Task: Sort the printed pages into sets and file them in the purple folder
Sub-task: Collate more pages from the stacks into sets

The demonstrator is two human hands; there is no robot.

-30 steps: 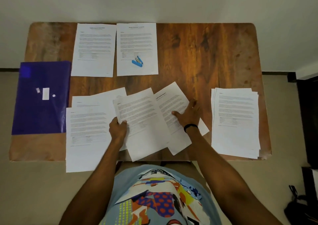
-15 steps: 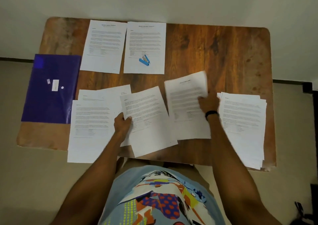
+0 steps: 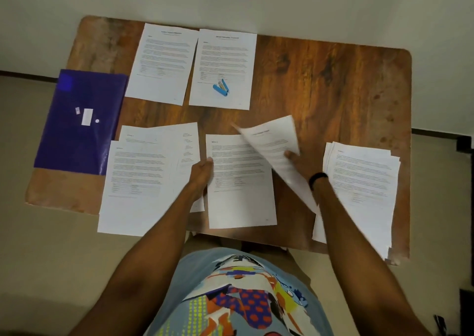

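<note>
Two hands are on paper right now: the left hand (image 3: 201,174) pinches the left edge of a white printed page (image 3: 238,181) lying flat at the centre of the brown wooden tabletop (image 3: 333,79), thumb on top. The right hand (image 3: 295,158) holds a tilted white sheet (image 3: 274,151) up off the wood, blurred, with most of its fingers hidden behind the paper, so I can't tell exactly how they curl. Off to the far left lies the purple plastic folder (image 3: 82,120), flat, closed and well apart from both hands, so filing looks a long way off. Two title pages, one (image 3: 164,63) beside the other (image 3: 225,61), lie along the far edge, with a small blue stapler (image 3: 221,88) on the right-hand one. Now the danger spots. That raised sheet is held at one side only, so it could flop, crease, or land on the wrong set. The overlapping white pages at the near left (image 3: 138,176) hang over the tabletop's near edge, right beside the left forearm, and one brush could slide them to the floor. On the right, the fanned stack of white pages (image 3: 359,181) has the right forearm across its corner, and a careless pull back could scatter it.
</note>
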